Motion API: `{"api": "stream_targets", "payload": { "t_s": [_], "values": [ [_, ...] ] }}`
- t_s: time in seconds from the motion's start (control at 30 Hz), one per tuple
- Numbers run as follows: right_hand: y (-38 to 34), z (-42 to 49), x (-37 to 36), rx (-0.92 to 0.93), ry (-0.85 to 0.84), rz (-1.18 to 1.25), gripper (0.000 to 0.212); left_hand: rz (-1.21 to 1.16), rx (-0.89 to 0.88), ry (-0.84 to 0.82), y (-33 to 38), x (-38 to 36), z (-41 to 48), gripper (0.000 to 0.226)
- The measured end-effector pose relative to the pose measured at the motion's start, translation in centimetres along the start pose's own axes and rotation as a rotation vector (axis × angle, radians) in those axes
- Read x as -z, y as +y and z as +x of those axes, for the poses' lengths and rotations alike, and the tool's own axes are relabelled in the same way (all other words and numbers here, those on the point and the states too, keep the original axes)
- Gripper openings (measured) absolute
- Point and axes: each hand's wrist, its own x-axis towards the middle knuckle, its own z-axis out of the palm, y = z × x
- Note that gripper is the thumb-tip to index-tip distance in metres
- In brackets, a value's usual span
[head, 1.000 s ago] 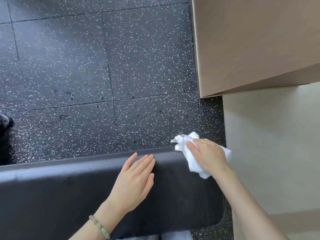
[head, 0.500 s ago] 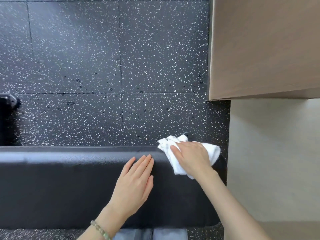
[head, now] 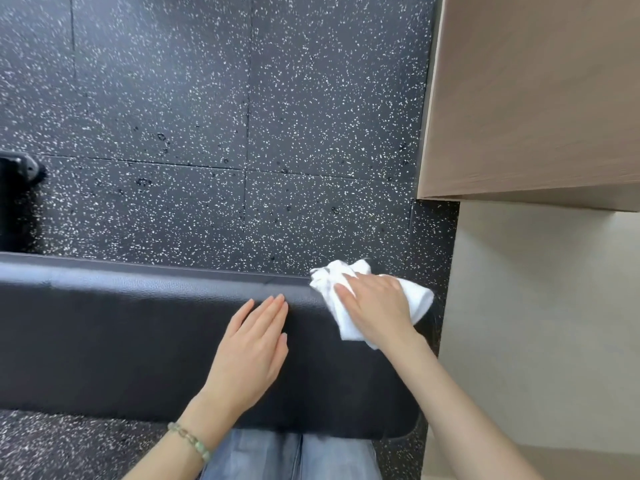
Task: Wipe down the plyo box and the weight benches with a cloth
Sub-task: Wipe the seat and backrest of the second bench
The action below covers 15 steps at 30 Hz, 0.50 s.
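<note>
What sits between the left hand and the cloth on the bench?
Only bare black bench pad; left hand and cloth lie apart, head view.

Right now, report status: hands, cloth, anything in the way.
Left hand flat on bench pad. Right hand presses white cloth on pad's far right corner. Beige wall close beside that end.
</note>
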Motion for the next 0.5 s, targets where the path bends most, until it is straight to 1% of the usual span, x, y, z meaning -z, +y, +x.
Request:
{"api": "stream_targets", "payload": {
  "t_s": [0.03,0.1,0.2,0.27,0.3,0.43,0.5],
  "values": [
    [-0.4,-0.2,-0.4,0.034,0.009,0.002,0.055,-0.001,0.012,-0.002,0.0,0.0,-0.2,0.043],
    [0.5,-1.0,-0.9,0.028,0.006,-0.004,0.052,-0.004,0.037,-0.010,-0.3,0.2,-0.6,0.043],
    [2.7,-1.2,-0.6,-0.108,-0.008,-0.091,0.051,-0.006,0.080,-0.019,-1.4,0.5,-1.2,0.044],
    [1.9,-0.2,0.0,-0.176,-0.042,-0.110,0.048,-0.002,0.114,-0.006,-2.4,0.5,-1.4,0.045],
    [0.7,0.4,0.1,-0.158,-0.051,-0.105,0.045,0.000,0.137,0.001,-3.0,0.5,-1.6,0.046],
    [-7.2,3.5,-0.9,0.040,-0.108,0.014,0.040,0.018,0.226,0.005,-4.9,0.5,-2.3,0.049],
    [-11.4,4.7,-2.2,0.108,-0.084,0.033,0.041,0.030,0.242,-0.004,-5.8,0.4,-2.7,0.049]
  ]
}}
